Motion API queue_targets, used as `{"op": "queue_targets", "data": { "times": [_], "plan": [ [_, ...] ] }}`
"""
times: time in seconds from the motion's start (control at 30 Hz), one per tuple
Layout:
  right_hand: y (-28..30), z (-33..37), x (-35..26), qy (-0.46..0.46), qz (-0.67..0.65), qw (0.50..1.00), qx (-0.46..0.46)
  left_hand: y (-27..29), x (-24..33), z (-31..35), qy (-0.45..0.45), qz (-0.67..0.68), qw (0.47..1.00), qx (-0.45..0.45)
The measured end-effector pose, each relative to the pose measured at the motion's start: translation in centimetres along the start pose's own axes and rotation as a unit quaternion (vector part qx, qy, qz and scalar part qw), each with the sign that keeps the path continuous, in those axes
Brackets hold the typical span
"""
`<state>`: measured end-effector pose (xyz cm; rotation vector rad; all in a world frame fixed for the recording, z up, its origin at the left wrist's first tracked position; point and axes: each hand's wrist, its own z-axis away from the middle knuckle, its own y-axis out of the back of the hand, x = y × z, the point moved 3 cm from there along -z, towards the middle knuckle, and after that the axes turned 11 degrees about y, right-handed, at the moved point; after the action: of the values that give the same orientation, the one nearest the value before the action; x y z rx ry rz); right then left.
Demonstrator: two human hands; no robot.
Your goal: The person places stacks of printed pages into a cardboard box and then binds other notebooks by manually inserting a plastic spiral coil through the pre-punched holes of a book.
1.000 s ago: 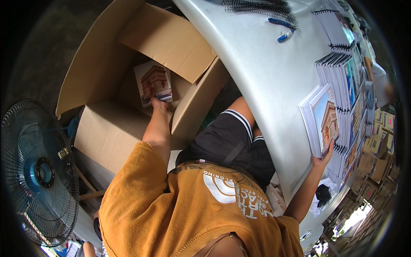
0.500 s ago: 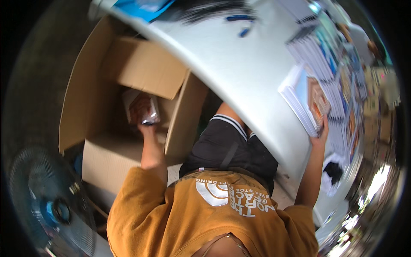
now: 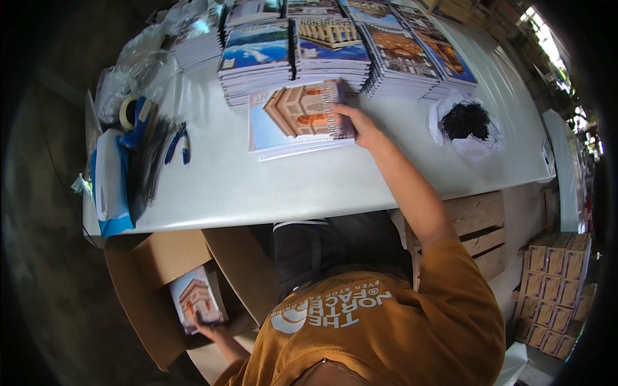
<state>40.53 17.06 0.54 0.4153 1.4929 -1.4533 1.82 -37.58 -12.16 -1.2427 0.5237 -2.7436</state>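
The step in hand looked to be the handling of books at two spots at once, one hand up on the table (image 3: 219, 199) and the other down in the box (image 3: 170, 253). The right hand (image 3: 362, 127) was grasping the loose books (image 3: 297, 119), which had an arch on the cover and sat just in front of the rows of bound books (image 3: 331, 45). Its thumb lay over the top cover and its palm met the right edge; the other fingers were hidden, so most of the cover spread out to the left of the grip. At least two layers showed, slightly out of line, and I could not tell whether they rested on the table or were raised a little. The left hand (image 3: 207, 328) was on the boxed books (image 3: 196, 289), its fingers over the near end of a matching cover, with the rest of it reaching away beyond the fingertips. Whether those fingers gripped or merely rested there, I could not tell. Shifting the loose books would, I judged, call for a firm pinch to stop the layers sliding; lifting the boxed books would need fingers beneath an edge. Pliers (image 3: 185, 147) and coils (image 3: 151, 168) lay to the left.
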Motion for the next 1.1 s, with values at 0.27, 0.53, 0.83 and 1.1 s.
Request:
{"op": "queue_targets", "data": {
  "times": [0.27,0.53,0.83,1.1],
  "plan": [
    [0.8,-0.8,1.0,0.022,-0.027,0.999,-0.006,-7.0,6.3,14.1,-0.310,0.028,0.947,-0.083],
    [-0.3,1.3,-0.5,-0.002,-0.181,0.981,-0.072,-30.2,4.5,19.5,-0.095,-0.134,0.943,-0.291],
    [1.7,1.7,-0.6,0.088,0.044,0.995,-0.031,-53.3,-3.0,15.2,0.137,-0.310,0.782,-0.523],
    [0.9,3.8,-2.6,0.157,0.541,0.815,0.136,-57.2,-4.5,9.1,0.217,-0.454,0.725,-0.470]
  ]
}}
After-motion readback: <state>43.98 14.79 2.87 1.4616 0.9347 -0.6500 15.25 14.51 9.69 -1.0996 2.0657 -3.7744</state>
